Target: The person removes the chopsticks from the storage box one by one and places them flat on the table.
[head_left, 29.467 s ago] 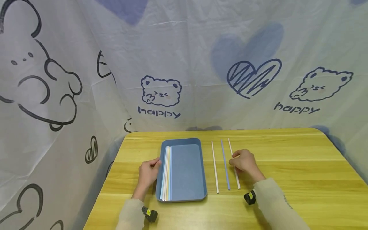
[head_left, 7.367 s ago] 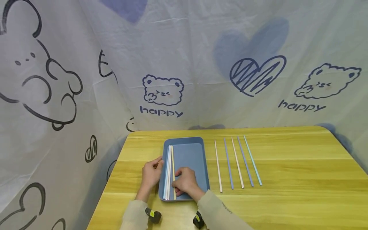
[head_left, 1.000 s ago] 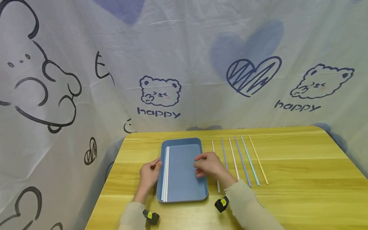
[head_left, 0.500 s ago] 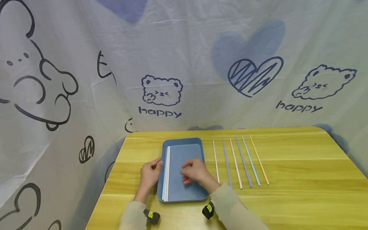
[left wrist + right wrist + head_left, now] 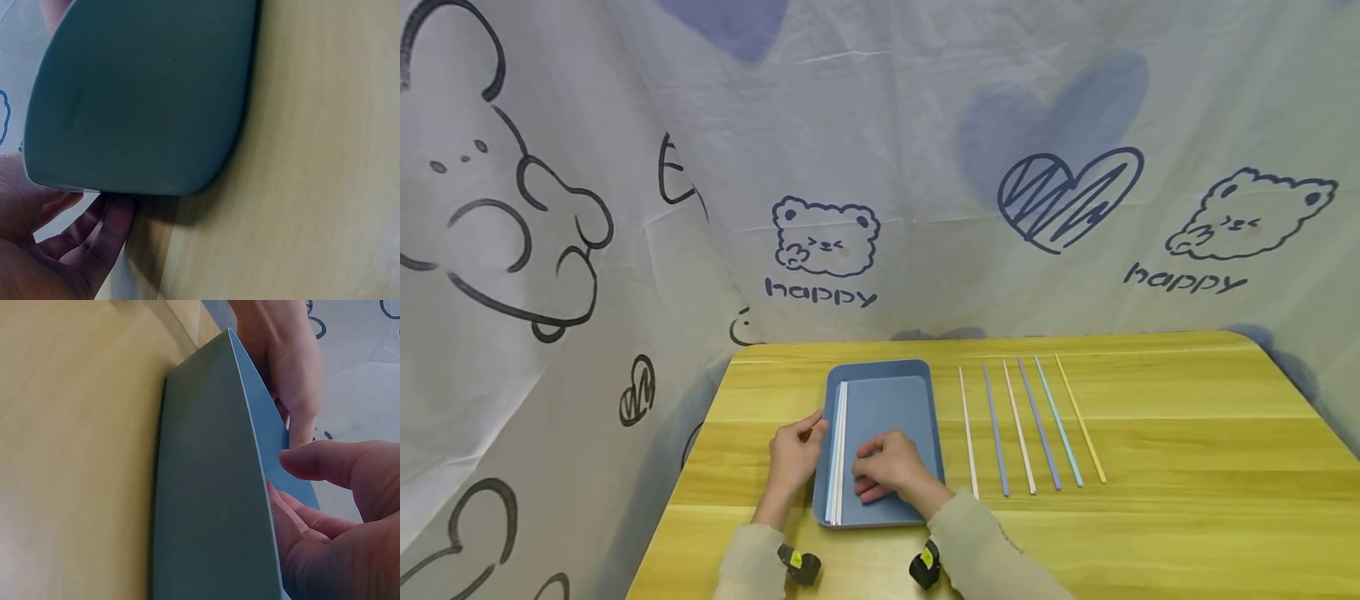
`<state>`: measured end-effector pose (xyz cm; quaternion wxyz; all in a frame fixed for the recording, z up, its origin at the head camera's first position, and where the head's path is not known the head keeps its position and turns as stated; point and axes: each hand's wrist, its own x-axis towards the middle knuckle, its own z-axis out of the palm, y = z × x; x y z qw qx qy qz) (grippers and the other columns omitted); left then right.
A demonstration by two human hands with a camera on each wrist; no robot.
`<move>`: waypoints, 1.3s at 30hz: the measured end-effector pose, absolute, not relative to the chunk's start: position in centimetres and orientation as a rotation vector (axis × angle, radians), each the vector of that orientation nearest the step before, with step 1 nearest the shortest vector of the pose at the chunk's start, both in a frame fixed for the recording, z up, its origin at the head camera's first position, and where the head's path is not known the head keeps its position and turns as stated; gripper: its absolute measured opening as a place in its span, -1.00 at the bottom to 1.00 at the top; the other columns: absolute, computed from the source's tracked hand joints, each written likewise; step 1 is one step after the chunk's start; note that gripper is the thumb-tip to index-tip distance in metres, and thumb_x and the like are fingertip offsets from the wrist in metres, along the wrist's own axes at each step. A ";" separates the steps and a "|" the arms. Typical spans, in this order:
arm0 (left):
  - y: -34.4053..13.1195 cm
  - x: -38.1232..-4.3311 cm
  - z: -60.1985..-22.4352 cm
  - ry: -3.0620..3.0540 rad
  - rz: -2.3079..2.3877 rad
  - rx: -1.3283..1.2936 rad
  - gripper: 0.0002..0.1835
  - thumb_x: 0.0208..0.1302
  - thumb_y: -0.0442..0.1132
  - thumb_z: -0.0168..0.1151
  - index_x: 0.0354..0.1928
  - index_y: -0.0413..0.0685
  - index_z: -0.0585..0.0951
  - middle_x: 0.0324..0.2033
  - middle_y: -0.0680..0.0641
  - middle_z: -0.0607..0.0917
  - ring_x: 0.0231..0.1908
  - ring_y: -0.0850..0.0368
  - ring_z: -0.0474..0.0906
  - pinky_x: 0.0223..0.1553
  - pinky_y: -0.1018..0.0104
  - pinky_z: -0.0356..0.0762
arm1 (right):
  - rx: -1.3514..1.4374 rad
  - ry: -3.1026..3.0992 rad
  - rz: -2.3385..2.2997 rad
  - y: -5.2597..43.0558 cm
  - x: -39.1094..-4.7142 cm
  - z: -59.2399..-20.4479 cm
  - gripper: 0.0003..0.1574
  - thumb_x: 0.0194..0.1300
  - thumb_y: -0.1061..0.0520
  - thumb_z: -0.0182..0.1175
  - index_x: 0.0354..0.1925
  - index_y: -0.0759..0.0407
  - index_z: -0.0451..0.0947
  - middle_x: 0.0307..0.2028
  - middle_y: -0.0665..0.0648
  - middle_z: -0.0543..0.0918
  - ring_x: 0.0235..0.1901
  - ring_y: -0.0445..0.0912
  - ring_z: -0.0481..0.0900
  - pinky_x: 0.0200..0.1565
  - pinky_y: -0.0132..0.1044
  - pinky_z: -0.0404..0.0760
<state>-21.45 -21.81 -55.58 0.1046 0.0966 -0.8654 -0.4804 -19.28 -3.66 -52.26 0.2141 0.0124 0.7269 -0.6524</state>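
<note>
A blue-grey rectangular tray [image 5: 891,392] stands on the table. Along its left wall lie a few thin straight sticks [image 5: 839,442], light blue and white. My left hand [image 5: 794,454] holds the tray's left rim; the left wrist view has its fingers [image 5: 112,228] against the outer wall. Inside the tray, just right of the sticks, hovers my right hand [image 5: 891,467], fingers bent and nothing between them. The right wrist view shows a gap between its thumb [image 5: 312,464] and fingers. Right of the tray, several sticks stand in a spaced row, ending with a yellow stick [image 5: 1081,417].
The row also has a light blue stick [image 5: 1060,421], a violet stick [image 5: 1040,425] and a pale pink stick [image 5: 967,433] nearest the tray. A wood-grain table [image 5: 1187,467] carries everything. A printed white curtain [image 5: 925,275] hangs behind and at the sides.
My right hand has moved left from the tray's right rim towards the sticks inside. Since 7.4 seconds ago the yellow stick has gone from the tray to the row's right end. The left hand stays.
</note>
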 end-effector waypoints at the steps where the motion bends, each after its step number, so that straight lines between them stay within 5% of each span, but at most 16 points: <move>1: -21.8 -21.5 -55.6 -2.549 -1.412 0.285 -0.68 0.51 -0.20 0.30 0.20 -0.13 0.73 0.04 -0.27 0.81 -0.13 0.04 0.69 -0.27 0.44 0.58 | 0.037 2.015 -1.810 -3.8 -19.3 -52.3 -0.62 0.20 0.41 0.31 0.01 0.52 0.62 -0.39 0.43 0.78 -0.53 0.04 0.79 -0.43 -0.09 0.79; 17: -21.9 -21.4 -55.5 -2.552 -1.360 0.278 -0.69 0.49 -0.23 0.30 0.18 -0.15 0.74 0.02 -0.25 0.81 -0.09 0.02 0.72 -0.22 0.42 0.60 | 0.001 2.028 -1.784 -5.3 -18.8 -53.2 -0.74 0.19 0.40 0.34 -0.13 0.53 0.63 -0.46 0.41 0.77 -0.47 0.19 0.82 -0.46 -0.08 0.78; 39: -21.6 -21.5 -55.5 -2.558 -1.367 0.283 -0.69 0.50 -0.23 0.29 0.19 -0.13 0.74 0.05 -0.25 0.80 -0.08 0.01 0.72 -0.23 0.43 0.59 | 0.018 2.135 -1.751 -5.6 -18.5 -53.1 -0.76 0.07 0.52 0.32 -0.23 0.44 0.59 -0.57 0.41 0.71 -0.74 -0.07 0.65 -0.57 -0.11 0.74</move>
